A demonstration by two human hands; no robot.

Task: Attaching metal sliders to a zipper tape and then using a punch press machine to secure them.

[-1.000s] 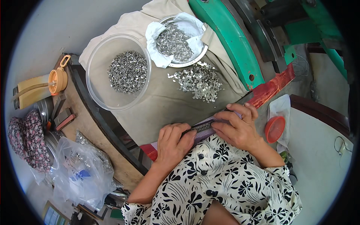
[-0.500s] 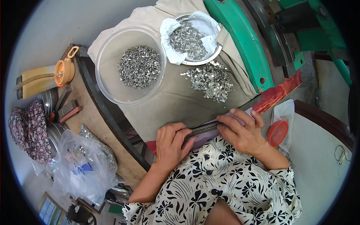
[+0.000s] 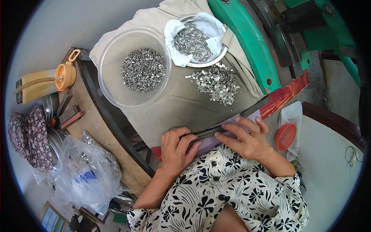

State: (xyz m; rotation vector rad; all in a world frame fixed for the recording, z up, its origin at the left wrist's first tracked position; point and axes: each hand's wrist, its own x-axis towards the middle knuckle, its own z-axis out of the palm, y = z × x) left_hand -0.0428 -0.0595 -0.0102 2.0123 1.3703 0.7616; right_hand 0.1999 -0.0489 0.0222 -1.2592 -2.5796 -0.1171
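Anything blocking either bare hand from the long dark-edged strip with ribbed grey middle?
Nothing visible: the bare left hand and bare right hand are both at the long dark-edged strip. The heap of small flat silvery pieces lies beyond it on the grey-brown cloth.

Bottle [image 3: 38, 87]: orange lid [image 3: 66, 75] with loop handle [image 3: 74, 55]
Floral cloth [image 3: 31, 141]: dark, pink-patterned, bunched
Plastic bag [image 3: 83, 181]: translucent, crumpled, near floral cloth
Red dish [image 3: 285, 137]: round, on white sheet [image 3: 291, 113]
Bench [image 3: 94, 116]: brown top, dark edge
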